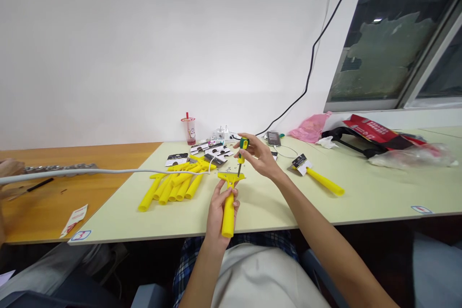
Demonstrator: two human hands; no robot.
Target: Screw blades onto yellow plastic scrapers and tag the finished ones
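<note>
My left hand (217, 207) is closed around the handle of a yellow scraper (228, 211), held near the table's front edge with its wide head pointing away from me. Above that head, my right hand (260, 155) grips a green and yellow screwdriver (242, 150) by its handle. The screwdriver stands nearly upright, and its tip meets the right part of the scraper head. Small metal bits, too tiny to name, lie on the table just beyond. To the left rests a pile of yellow scrapers (176, 186).
Black and white cards (176, 159) lie behind the pile, near a drink cup (190, 130). At right are a carded yellow scraper (325, 182), a pink bag (310, 127) and a red package (382, 132). A white cable (119, 171) crosses at left, near another person's hand (10, 167).
</note>
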